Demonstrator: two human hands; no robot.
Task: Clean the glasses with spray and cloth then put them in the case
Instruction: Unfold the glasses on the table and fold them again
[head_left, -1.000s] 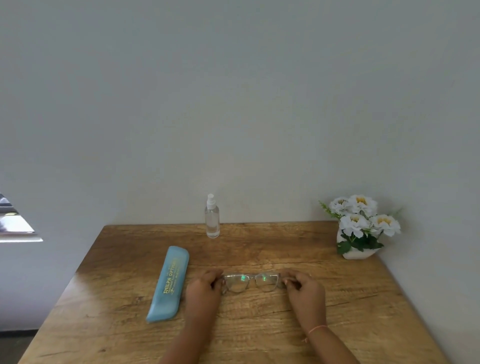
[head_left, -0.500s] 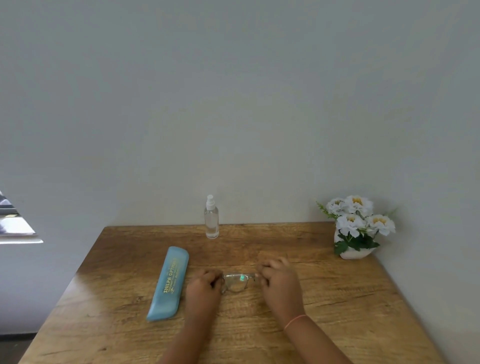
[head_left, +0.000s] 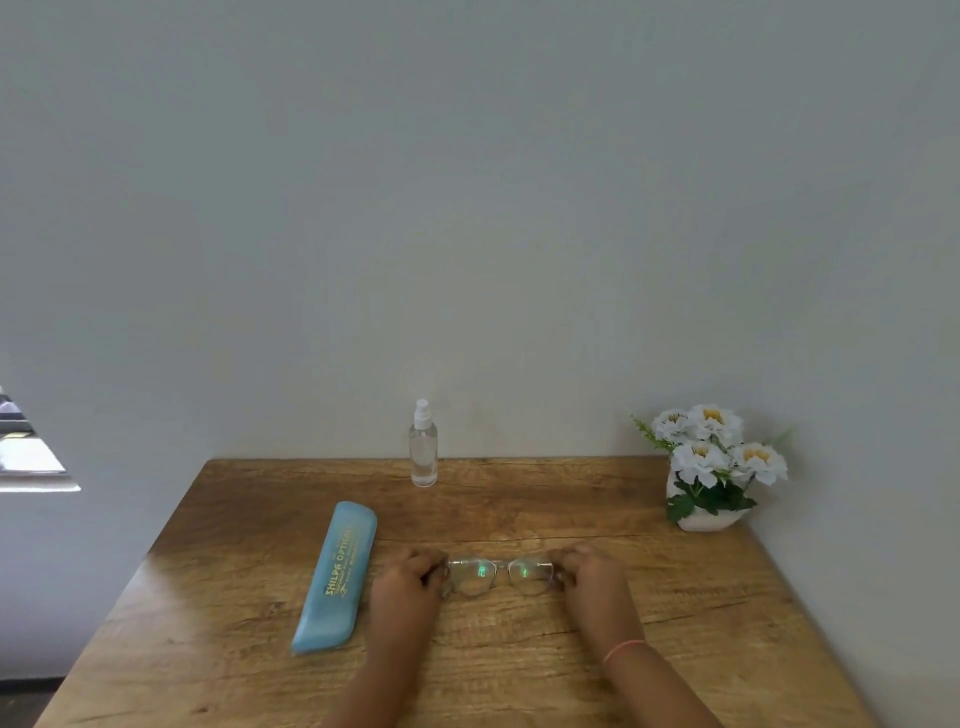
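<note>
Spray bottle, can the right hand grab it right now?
Probably, but not yet: the right hand grips one end of the glasses, so it must let go first. Nothing stands between it and the spray bottle.

Clear glasses (head_left: 497, 576) lie beside blue case (head_left: 335, 577), spray bottle (head_left: 423, 457) behind.

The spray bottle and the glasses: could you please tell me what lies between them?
In the head view, only bare table top lies between the spray bottle and the glasses.
</note>
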